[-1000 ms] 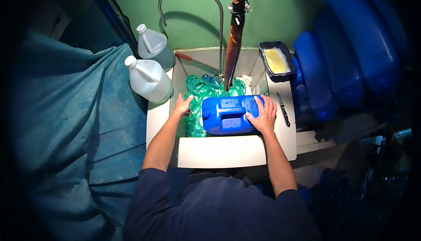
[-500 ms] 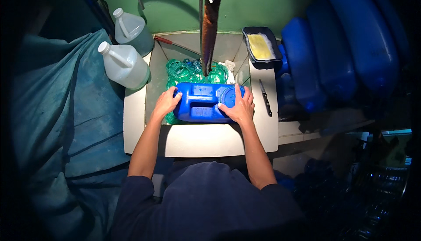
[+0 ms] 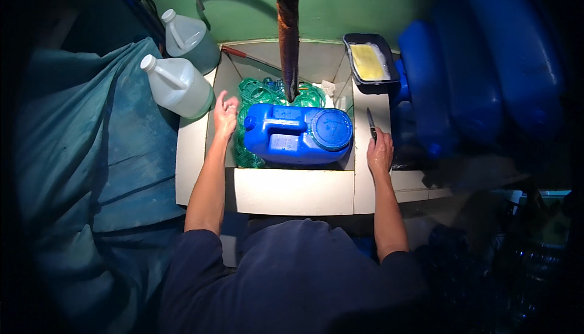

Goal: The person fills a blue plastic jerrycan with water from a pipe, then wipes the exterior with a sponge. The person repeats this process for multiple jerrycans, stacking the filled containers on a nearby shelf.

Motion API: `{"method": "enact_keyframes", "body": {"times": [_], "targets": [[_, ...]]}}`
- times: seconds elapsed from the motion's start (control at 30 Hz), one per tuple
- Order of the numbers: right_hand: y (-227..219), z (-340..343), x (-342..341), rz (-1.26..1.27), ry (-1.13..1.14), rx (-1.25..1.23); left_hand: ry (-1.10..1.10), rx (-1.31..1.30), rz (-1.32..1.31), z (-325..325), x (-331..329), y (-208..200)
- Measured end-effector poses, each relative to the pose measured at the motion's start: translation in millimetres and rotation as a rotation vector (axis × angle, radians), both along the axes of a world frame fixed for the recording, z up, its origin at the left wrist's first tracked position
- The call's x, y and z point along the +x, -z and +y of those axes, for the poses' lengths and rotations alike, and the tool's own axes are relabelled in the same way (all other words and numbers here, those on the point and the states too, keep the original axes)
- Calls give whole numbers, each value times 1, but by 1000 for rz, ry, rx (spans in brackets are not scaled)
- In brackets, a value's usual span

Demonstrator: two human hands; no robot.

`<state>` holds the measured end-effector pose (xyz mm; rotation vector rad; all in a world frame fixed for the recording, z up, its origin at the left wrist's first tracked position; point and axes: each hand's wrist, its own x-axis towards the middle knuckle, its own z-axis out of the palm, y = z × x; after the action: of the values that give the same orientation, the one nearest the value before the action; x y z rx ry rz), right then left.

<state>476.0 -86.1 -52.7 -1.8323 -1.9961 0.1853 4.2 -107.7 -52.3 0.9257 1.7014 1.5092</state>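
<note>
A blue plastic jerrycan (image 3: 286,146) lies on its side in the basin, its round blue lid at the right end and its small cap at the left. My left hand (image 3: 225,117) is raised just left of it, apart from it, fingers spread and holding nothing. On the basin's right ledge, my right hand (image 3: 381,150) has closed over the black handle of a small knife (image 3: 371,121). The blade points away from me. Green coils of thin plastic tubing or cord (image 3: 258,92) bunch behind and beside the jerrycan.
A rusty upright pipe (image 3: 288,42) comes down into the basin. Two white-capped jugs (image 3: 180,88) stand at left, near a red-handled tool (image 3: 233,51). A black tub with a yellow sponge (image 3: 368,60) sits back right, beside large blue containers (image 3: 423,85). Blue-green cloth (image 3: 121,151) hangs left.
Both hands have let go of the jerrycan. My left hand has lifted away to its left; my right hand has moved right onto the knife. The jerrycan now rests in the basin.
</note>
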Motion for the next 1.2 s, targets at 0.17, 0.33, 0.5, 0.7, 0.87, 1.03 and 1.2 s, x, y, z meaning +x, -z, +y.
{"method": "enact_keyframes", "body": {"times": [0.17, 0.33, 0.5, 0.7, 0.87, 1.03, 1.2], "targets": [[-22, -5, 1, 246, -31, -31, 154, -405, 412, -13, -21, 3], [-64, -18, -17, 379, -272, -138, 274, -161, 629, -6, 19, -31], [-102, -16, -38, 211, -328, -198, 565, 114, 960, 36, 125, -57], [-104, -20, -63, -29, -267, -152, 752, -97, 944, 48, 188, -48], [-109, -29, -79, -85, -240, -133, 711, -125, 817, 38, 184, -41], [-112, -24, -84, -140, -222, -161, 715, -128, 804, 33, 185, -42], [-85, -5, -80, 70, -233, -134, 666, -65, 793, 29, 185, -42]]}}
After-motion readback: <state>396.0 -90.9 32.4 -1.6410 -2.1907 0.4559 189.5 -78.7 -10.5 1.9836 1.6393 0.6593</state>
